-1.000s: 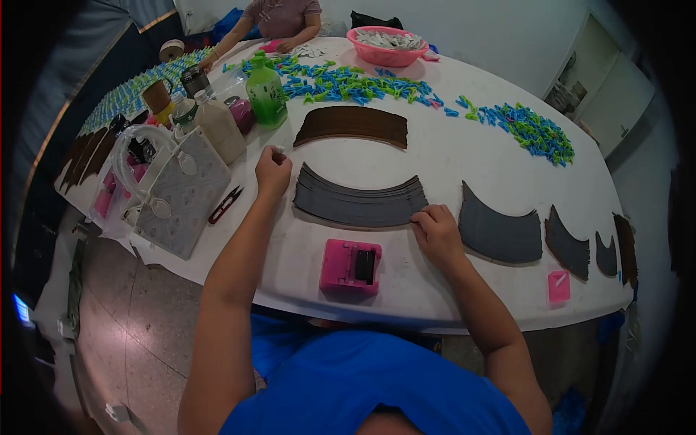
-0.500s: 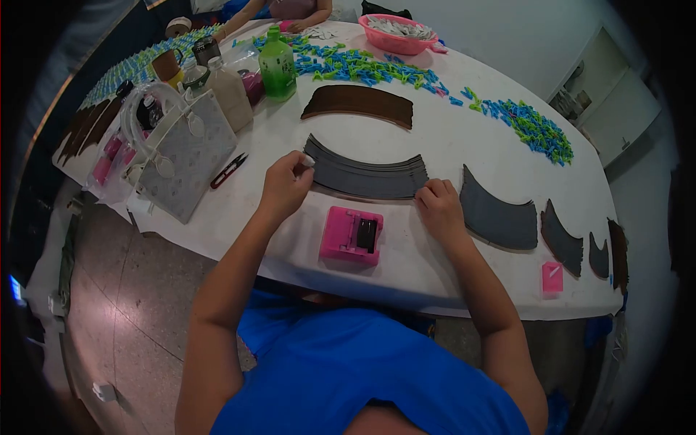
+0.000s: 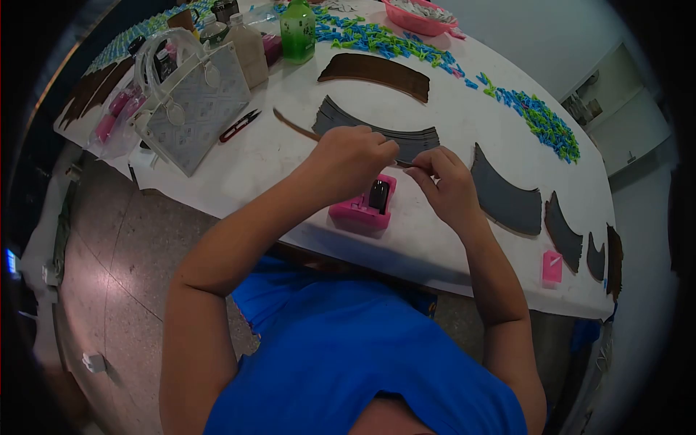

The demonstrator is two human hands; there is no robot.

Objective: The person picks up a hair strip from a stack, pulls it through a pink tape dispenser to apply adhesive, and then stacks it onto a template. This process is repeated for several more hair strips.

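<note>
Head view: left hand (image 3: 353, 156), right hand (image 3: 448, 185), fingers pinched on both ends of strip (image 3: 293, 125), apparently spanning it above pink dispenser (image 3: 362, 206); stack (image 3: 417, 141) behind.

Looks like a small hand-assembly workshop. Big white worktop (image 3: 435, 246) covered in piecework: fanned stacks of curved grey cut-outs (image 3: 420, 139), a brown stack (image 3: 373, 72), heaps of blue and green plastic clips (image 3: 540, 119), a pink basin (image 3: 420, 18) of more parts, thread snips (image 3: 239, 125). Bare speckled floor (image 3: 109, 239), plain white walls (image 3: 522, 29), drink bottles (image 3: 299, 32) shoved to the side.
</note>
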